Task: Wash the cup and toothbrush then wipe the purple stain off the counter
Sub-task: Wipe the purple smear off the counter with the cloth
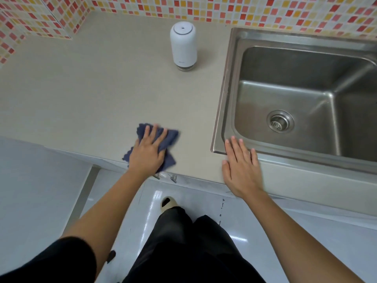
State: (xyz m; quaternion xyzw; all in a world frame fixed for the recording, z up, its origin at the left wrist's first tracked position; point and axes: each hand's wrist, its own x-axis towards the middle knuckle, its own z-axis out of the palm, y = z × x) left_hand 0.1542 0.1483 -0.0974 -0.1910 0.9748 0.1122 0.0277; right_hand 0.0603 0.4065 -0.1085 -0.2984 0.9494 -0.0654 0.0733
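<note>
My left hand lies flat on a dark blue cloth, pressing it onto the beige counter near its front edge. My right hand rests flat and empty on the counter's front edge, fingers spread, with the fingertips touching the rim of the steel sink. No purple stain shows on the visible counter; anything under the cloth is hidden. No cup or toothbrush is in view.
A white cylindrical dispenser stands upright at the back of the counter, left of the sink. The sink basin holds only its drain strainer. A mosaic tile wall runs behind. My legs and a shoe stand on the glossy floor below.
</note>
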